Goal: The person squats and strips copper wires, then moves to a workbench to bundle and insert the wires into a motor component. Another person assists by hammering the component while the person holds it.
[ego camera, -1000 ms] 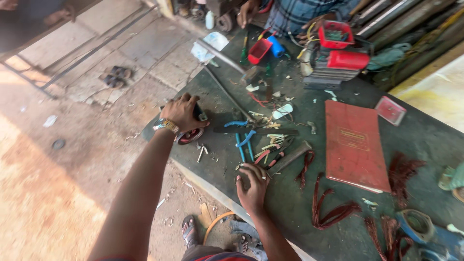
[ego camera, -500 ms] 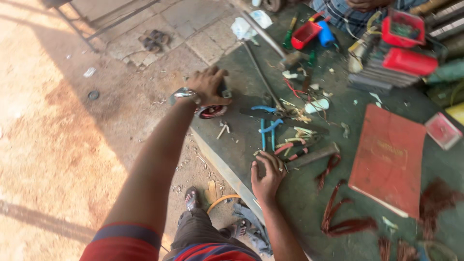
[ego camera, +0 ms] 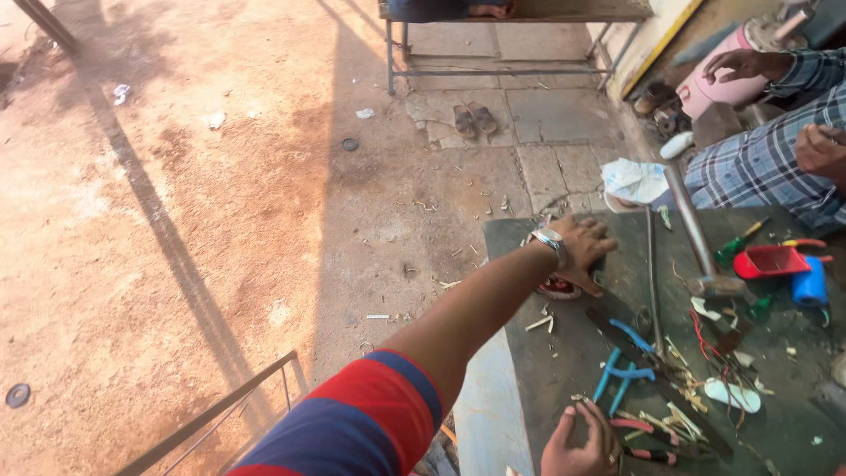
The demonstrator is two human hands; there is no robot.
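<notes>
No packages, labels, signs or screens in view

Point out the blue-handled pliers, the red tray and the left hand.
blue-handled pliers (ego camera: 624, 375), head view, on a blue handle.
red tray (ego camera: 768, 262), head view, on its red wall.
left hand (ego camera: 585, 253), head view, on its back.

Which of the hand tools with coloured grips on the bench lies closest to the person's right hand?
The pliers with pink-red grips, lying just beside the right hand at the bench's near edge. The blue-handled pliers lie farther up the bench; the green-handled screwdriver lies far across.
</notes>
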